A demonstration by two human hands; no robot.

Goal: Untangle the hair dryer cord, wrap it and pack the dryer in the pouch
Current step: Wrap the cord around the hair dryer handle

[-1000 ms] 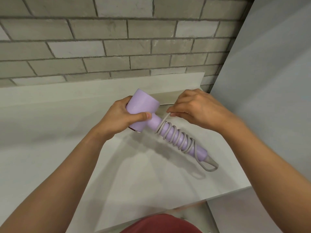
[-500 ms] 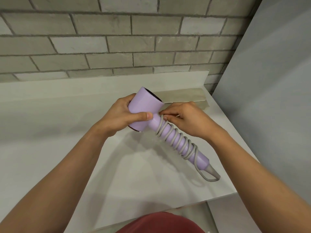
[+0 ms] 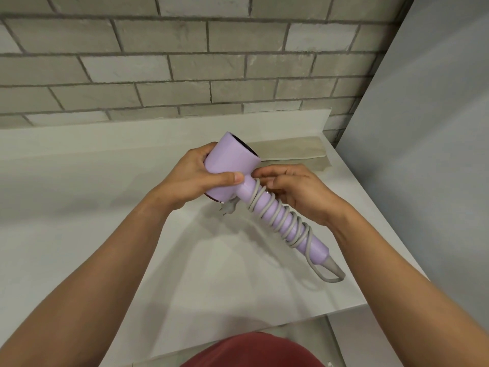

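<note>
Pale stone surface (image 3: 79, 234) under a grey brick wall (image 3: 185, 62); above it the left hand (image 3: 185, 178) keeps a full grip round the lilac plastic hair dryer (image 3: 230, 165)'s barrel; the right hand (image 3: 299, 192) pinches the grey cord (image 3: 280, 223) coiled on its handle; flat beige pouch (image 3: 291, 152) behind, near the right edge; open room leftward.

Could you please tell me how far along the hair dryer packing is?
Done: the grey cord is coiled round the handle of the lilac plastic hair dryer. In hand: left hand grips its barrel, right hand pinches the top coil. Left: the flat beige pouch lies unused behind.
</note>
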